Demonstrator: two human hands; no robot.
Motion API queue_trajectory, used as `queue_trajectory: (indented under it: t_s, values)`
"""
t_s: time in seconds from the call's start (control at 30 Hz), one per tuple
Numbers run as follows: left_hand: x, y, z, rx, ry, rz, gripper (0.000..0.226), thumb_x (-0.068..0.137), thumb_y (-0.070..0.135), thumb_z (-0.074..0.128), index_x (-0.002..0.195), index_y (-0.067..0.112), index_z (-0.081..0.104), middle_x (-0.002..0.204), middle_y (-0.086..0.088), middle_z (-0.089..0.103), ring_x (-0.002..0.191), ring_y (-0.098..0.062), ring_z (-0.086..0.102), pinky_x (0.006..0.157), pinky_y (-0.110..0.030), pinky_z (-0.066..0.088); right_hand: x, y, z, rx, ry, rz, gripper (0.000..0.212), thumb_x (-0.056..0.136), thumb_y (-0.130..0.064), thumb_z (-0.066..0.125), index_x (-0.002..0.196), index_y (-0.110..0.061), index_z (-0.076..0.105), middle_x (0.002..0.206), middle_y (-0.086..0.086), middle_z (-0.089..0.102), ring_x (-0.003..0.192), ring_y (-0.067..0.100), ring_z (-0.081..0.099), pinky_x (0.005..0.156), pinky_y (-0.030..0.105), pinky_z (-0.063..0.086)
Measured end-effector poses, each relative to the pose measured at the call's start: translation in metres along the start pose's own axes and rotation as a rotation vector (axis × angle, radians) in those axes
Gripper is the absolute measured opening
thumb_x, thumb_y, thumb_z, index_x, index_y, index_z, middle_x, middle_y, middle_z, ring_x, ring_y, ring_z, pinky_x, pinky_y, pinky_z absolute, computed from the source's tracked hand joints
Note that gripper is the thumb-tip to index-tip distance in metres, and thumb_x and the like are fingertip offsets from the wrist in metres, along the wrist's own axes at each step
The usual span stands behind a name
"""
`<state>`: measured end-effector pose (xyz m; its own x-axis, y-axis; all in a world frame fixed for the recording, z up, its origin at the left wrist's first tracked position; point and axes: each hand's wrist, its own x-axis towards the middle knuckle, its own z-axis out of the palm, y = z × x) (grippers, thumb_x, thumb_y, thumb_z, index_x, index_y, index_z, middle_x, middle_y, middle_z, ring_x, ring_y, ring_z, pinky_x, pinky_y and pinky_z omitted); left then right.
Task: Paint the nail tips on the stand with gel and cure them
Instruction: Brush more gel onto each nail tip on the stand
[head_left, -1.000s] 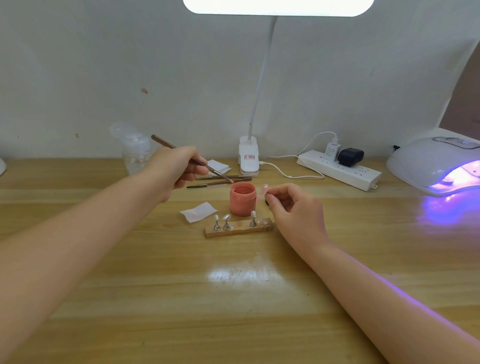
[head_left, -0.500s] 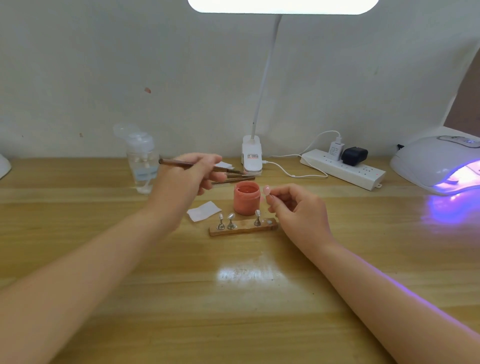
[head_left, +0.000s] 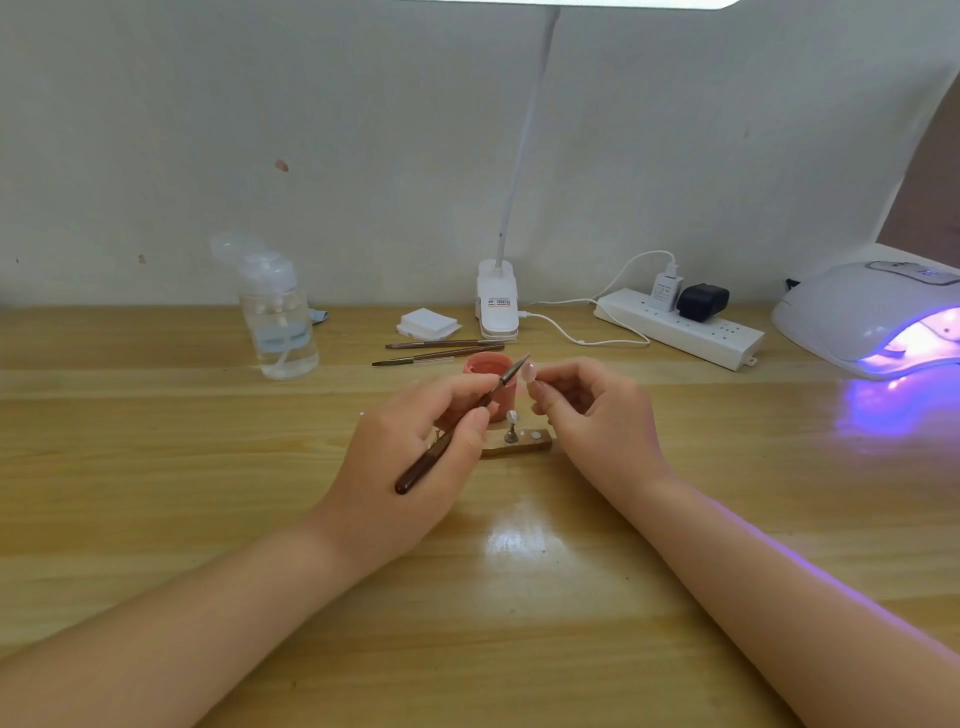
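Nail tip (head_left: 529, 372) pinched in right hand (head_left: 597, 415) fingers, left hand (head_left: 415, 457) gripping brush (head_left: 457, 431) just beside it.

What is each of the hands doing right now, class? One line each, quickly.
Left hand: closed, gripping the brush, bristles pointing toward the nail tip.
Right hand: closed, pinching the nail tip between its fingertips.

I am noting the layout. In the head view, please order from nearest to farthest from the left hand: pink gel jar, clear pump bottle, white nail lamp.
1. Pink gel jar, just behind the left hand.
2. Clear pump bottle, back left.
3. White nail lamp, far right, glowing purple.
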<state>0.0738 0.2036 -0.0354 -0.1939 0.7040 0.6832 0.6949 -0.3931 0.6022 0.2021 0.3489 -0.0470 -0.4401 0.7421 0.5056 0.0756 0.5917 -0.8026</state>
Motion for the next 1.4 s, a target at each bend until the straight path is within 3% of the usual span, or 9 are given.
queue_trajectory:
  t_s: [0.17,0.43,0.53,0.8,0.93,1.2,1.4]
  values:
    - [-0.0028,0.0011,0.0036,0.018,0.029,0.004,0.027,0.094,0.028,0.049,0.114,0.021,0.066,0.100,0.012,0.071,0.096,-0.009,0.066,0.083,-0.031,0.053,-0.0003,-0.0016,0.0001,-0.007,-0.002,-0.015,0.010,0.086,-0.006,0.070,0.092,-0.014,0.072,0.077,0.001,0.072,0.072,0.013,0.068,0.074,0.037,0.056]
    - [-0.0047,0.0009,0.0026,0.046,0.019,-0.023,0.021,0.091,0.019,0.054,0.108,0.020,0.068,0.097,0.011,0.071,0.094,-0.010,0.066,0.083,-0.032,0.052,-0.0003,-0.0017,-0.0012,-0.014,0.003,-0.008,0.010,0.086,-0.007,0.070,0.091,-0.016,0.071,0.076,-0.002,0.071,0.074,0.014,0.068,0.075,0.038,0.057]
    - [-0.0063,0.0010,0.0016,0.036,0.031,-0.030,0.024,0.088,0.027,0.048,0.100,0.019,0.067,0.089,0.011,0.069,0.088,-0.013,0.066,0.079,-0.029,0.052,-0.0004,-0.0016,-0.0016,-0.004,0.008,-0.003,0.009,0.086,-0.008,0.070,0.091,-0.015,0.072,0.075,0.001,0.071,0.072,0.014,0.068,0.074,0.037,0.057]
    - [-0.0033,0.0013,0.0026,0.070,0.040,-0.002,0.022,0.092,0.024,0.053,0.110,0.031,0.064,0.095,0.024,0.067,0.091,-0.006,0.063,0.082,-0.025,0.049,-0.0010,-0.0022,-0.0013,0.003,-0.010,-0.014,0.012,0.086,-0.007,0.069,0.091,-0.018,0.071,0.076,0.002,0.071,0.073,0.016,0.069,0.074,0.041,0.057]
    - [-0.0060,-0.0014,0.0008,0.038,0.040,-0.035,0.024,0.088,0.028,0.049,0.100,0.023,0.069,0.087,0.013,0.071,0.088,-0.013,0.065,0.079,-0.034,0.051,-0.0003,-0.0013,-0.0017,0.020,-0.003,0.006,0.012,0.087,-0.008,0.069,0.089,-0.020,0.070,0.075,0.003,0.071,0.072,0.017,0.069,0.075,0.044,0.056]
    - [-0.0026,0.0027,0.0020,0.021,0.069,-0.067,0.026,0.091,0.034,0.047,0.110,0.034,0.066,0.097,0.020,0.072,0.093,-0.011,0.064,0.080,-0.021,0.043,-0.0008,-0.0022,-0.0008,0.025,-0.016,-0.013,0.008,0.087,-0.008,0.070,0.094,-0.012,0.072,0.078,0.005,0.072,0.074,0.019,0.069,0.075,0.046,0.055]
    - [-0.0046,0.0020,-0.0012,-0.034,0.072,-0.075,0.027,0.085,0.033,0.047,0.098,0.027,0.071,0.083,0.014,0.073,0.089,-0.012,0.063,0.078,-0.016,0.043,-0.0007,-0.0012,-0.0012,0.006,-0.004,-0.023,0.007,0.088,-0.009,0.069,0.093,-0.013,0.072,0.077,0.003,0.071,0.074,0.018,0.068,0.075,0.043,0.056]
